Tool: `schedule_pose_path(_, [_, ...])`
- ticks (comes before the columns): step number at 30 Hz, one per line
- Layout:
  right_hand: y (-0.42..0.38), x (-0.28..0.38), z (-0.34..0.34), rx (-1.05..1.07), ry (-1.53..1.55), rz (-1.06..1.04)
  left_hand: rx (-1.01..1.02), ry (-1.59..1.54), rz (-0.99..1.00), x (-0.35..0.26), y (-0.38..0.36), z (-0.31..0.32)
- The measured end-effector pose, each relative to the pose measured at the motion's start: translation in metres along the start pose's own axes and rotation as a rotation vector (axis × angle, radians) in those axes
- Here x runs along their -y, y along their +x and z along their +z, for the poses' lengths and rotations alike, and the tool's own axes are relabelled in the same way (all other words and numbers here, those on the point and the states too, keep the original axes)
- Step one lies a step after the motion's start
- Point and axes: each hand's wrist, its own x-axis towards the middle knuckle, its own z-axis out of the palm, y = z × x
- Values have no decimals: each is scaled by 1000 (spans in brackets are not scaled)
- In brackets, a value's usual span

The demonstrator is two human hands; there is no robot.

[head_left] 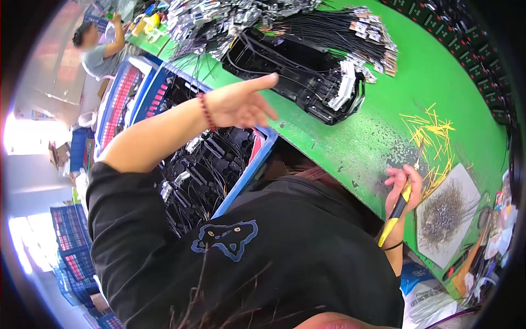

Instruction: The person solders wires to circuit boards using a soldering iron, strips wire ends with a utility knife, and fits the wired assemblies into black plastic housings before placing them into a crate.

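My left hand [241, 105], with a red bead bracelet at its wrist, is held over the blue crate's edge, thumb stretched out and fingers loosely apart. It holds nothing. Just beyond it, a long black plastic housing [307, 82] with black cables and a white part [344, 85] at its right end lies on the green table. My right hand [404, 186] is wrapped round the yellow-and-black handle of a soldering iron [399, 208], whose metal tip points away from me. Thin yellow pieces [430, 131], like cut wires or tubes, lie scattered beside the tip.
A blue crate [249, 172] of black parts stands left of the green table [339, 148]. Piled cable assemblies [350, 35] lie at the back. A pale board [449, 216] with dark residue lies at right. Another person [104, 52] sits far left.
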Motion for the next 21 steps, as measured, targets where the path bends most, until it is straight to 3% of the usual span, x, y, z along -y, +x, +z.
schedule_pose_path(2, [-2,-1,0,22,-4,-1,88,-117,8,-5,22,9])
schedule_pose_path(4, [-1,-1,0,16,-7,31,-49,-85,71,-1,46,18])
schedule_pose_path(8, [-3,-2,-4,-18,-19,58,-167,-420,242,11,31,34])
schedule_pose_path(12, [-2,-1,-3,-36,-83,92,-271,-587,349,48,-19,-17])
schedule_pose_path(13, [-2,-2,-5,-30,-100,99,-467,-639,332,58,-35,-33])
schedule_pose_path(14, [-1,-3,-5,-26,-102,100,-387,-520,373,82,-46,-78])
schedule_pose_path(17, [2,0,-3,-35,-174,95,-730,-423,374,116,-102,-131])
schedule_pose_path(18, [2,-1,-2,-38,-196,77,-957,-299,382,143,-105,-170])
schedule_pose_path(21, [5,2,3,-68,-260,30,-1311,37,107,202,-99,-250])
